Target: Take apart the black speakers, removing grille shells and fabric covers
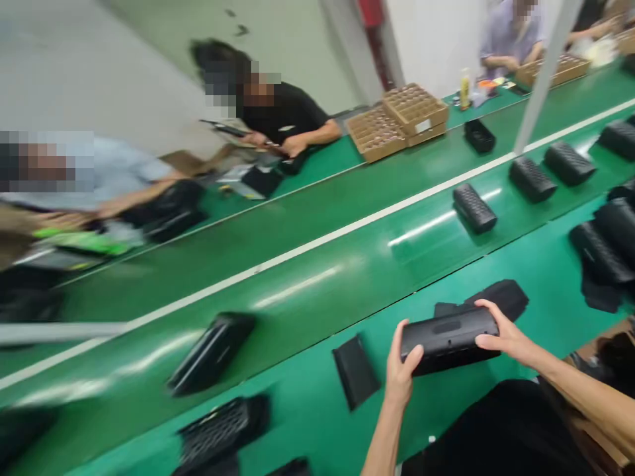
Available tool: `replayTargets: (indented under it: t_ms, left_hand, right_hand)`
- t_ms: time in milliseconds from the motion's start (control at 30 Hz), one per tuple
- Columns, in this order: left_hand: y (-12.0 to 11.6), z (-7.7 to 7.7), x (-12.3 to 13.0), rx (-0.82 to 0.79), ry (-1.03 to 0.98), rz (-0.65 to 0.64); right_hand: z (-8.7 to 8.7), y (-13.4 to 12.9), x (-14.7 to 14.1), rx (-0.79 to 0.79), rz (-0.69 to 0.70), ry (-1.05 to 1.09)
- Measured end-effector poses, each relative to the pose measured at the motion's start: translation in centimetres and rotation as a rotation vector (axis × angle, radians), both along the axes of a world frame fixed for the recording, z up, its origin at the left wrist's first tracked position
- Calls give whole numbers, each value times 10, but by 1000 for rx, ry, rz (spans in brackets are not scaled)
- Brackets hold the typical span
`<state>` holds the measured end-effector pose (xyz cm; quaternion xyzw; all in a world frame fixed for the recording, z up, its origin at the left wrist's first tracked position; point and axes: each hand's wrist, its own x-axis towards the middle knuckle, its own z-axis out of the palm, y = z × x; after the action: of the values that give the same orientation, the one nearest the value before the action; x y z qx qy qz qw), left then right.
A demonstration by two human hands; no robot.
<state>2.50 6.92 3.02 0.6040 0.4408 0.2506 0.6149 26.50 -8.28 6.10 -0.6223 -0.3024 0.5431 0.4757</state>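
A black, rounded, oblong casing that looks like a portable speaker housing (449, 337) is held level above the green bench. My left hand (403, 360) grips its left end, thumb on the near side. At the other end my right hand (503, 334) has thumb and fingers closed around it. Just behind the casing lies another dark piece (506, 299), partly hidden by it. To the left of my left hand, a flat black panel (356, 372) rests on the bench.
Beyond the bench runs a green conveyor belt (317, 284) carrying several black casings, including one at left (213, 354). Black perforated parts (218, 430) lie front left; more casings (602, 251) are piled at right. Co-workers sit across the belt near cardboard trays (417, 109). A pole (546, 79) stands there.
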Motion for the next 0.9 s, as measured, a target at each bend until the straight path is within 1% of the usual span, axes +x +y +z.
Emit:
replayTargets:
  t_ms: [33,67,100,200,233,300,367,433,500,567,600,667,800,900]
  left_hand:
    - [-2,3,-19,-27,23,29]
    - [-2,6,-32,-56,32,29]
    - [-2,10,-40,-84,29,-1]
    - [2,20,-50,-108,-11,-159]
    - [3,21,-51,-92,-23,-184]
    - [4,19,-51,-43,-39,-153]
    - [6,14,-48,-12,-40,-74]
    - [11,7,-43,-58,-10,-29]
    - [18,0,-37,-162,26,-51]
    - [25,-7,-33,-235,14,-86]
    - [26,-10,-31,-245,-13,-93]
    - [27,-16,-27,-219,-71,-66]
    - [25,-23,-19,-154,-118,9]
    - [32,-25,-16,-176,-106,7]
  right_hand:
    - [-4,2,2,-21,28,40]
    - [-6,3,3,-34,52,79]
    - [-6,3,4,-37,75,114]
    - [0,0,4,-5,127,165]
    - [1,-1,3,8,131,157]
    - [1,0,1,40,115,116]
    - [-6,3,1,52,71,61]
    - [-16,6,2,-40,4,84]
    - [-26,10,4,-194,-40,167]
    - [-32,13,6,-309,-29,246]
    - [-34,14,7,-333,-13,269]
    - [-34,14,7,-330,-3,315]
    - [-31,10,4,-246,-104,373]
    - [-36,5,-4,-284,-93,372]
